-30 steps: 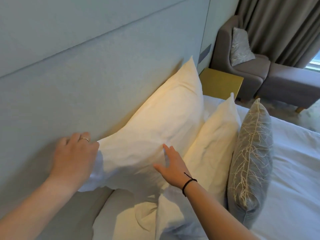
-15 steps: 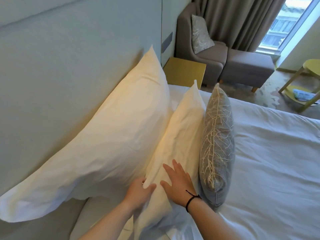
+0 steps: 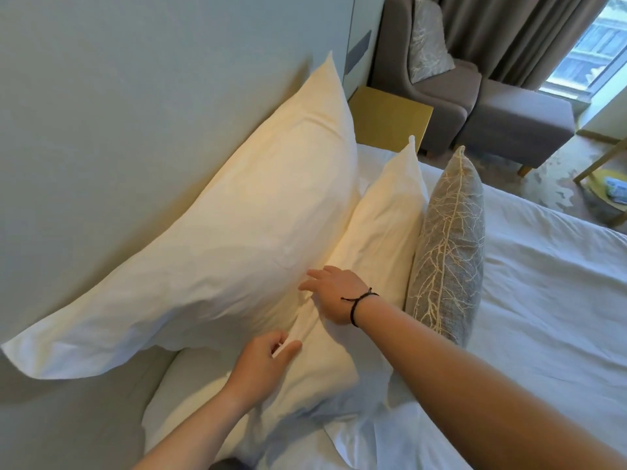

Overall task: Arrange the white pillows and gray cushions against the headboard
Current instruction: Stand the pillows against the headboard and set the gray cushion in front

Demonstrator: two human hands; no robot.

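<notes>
Both hands now on front pillow | left hand pinches edge, right hand flat, fingers wide | back pillow already set on headboard

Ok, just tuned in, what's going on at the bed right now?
A person is setting pillows along the headboard. The large white pillow leans on it. The left hand pinches the near edge of the smaller white pillow in front, and the right hand lies open between the two. A gray cushion stands upright in front of them.

Gray armchair w/ cushion, footstool, gold nightstand, curtains.
</notes>
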